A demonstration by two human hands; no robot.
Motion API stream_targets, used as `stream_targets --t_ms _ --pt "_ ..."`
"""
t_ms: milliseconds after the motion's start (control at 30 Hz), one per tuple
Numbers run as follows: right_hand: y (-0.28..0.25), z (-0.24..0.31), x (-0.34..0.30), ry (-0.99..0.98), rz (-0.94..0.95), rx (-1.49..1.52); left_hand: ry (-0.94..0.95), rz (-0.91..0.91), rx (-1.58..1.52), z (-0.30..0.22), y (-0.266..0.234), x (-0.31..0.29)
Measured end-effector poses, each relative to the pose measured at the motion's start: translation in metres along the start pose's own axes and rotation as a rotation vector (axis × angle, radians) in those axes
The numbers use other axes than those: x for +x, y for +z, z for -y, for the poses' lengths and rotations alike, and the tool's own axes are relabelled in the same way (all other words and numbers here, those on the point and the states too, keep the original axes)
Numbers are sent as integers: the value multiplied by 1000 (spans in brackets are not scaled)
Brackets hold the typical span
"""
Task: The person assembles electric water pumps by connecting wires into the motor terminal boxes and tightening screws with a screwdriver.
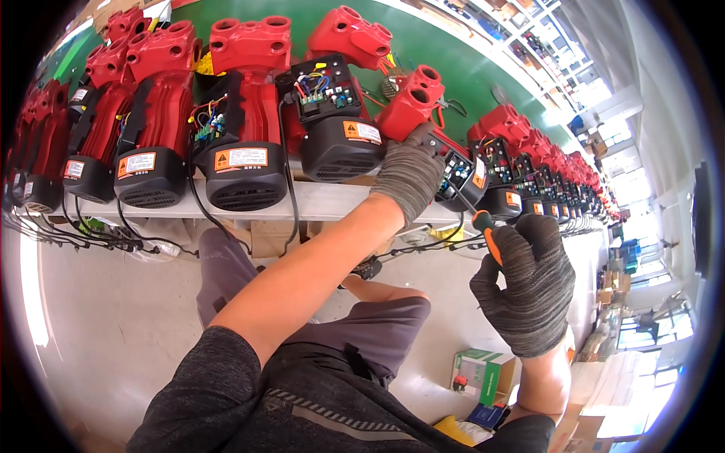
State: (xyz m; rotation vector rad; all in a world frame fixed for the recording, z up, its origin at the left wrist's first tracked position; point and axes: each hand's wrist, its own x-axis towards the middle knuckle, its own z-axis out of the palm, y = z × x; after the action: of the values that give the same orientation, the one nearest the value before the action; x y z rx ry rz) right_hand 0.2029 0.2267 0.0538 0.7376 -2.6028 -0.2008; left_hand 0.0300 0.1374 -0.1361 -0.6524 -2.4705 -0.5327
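In a grey knitted glove, my left hand [411,177] grips a red motor unit [415,98] with a black end cap, just right of the middle of the bench. Its fingertips are partly hidden against the red casing. A terminal box [458,175] with bare contacts lies uncovered on that unit's side. My right hand [529,283], gloved alike, is closed round a screwdriver [485,226] with a green and orange handle. The thin shaft points up and left, its tip at or very near the terminals; contact is too small to tell.
Similar red and black motor units [245,143] stand in a long row on the white bench edge [310,200], several with wiring exposed. Black cables [291,204] hang over the front. Pliers [455,106] lie on the green mat [226,11]. A green and white carton [483,374] sits on the floor.
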Motion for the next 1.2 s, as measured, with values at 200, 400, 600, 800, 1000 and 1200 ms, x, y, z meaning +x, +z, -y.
stream_targets --t_ms 200,400,600,800,1000,1200 --pt "0 -1 -1 21 0 21 -69 15 -94 -3 -10 -1" --pt "23 -22 -11 -41 -277 165 -17 -107 -223 2 -2 -8" --pt "16 -43 -11 120 -434 585 84 -188 -554 18 4 -11" --pt "139 -77 3 135 36 91 114 -174 -664 18 2 -12" --pt "167 -86 10 -128 5 14 159 -169 -648 21 0 -12" --pt "162 -49 10 1105 199 1670 190 -229 -658 23 4 -10"
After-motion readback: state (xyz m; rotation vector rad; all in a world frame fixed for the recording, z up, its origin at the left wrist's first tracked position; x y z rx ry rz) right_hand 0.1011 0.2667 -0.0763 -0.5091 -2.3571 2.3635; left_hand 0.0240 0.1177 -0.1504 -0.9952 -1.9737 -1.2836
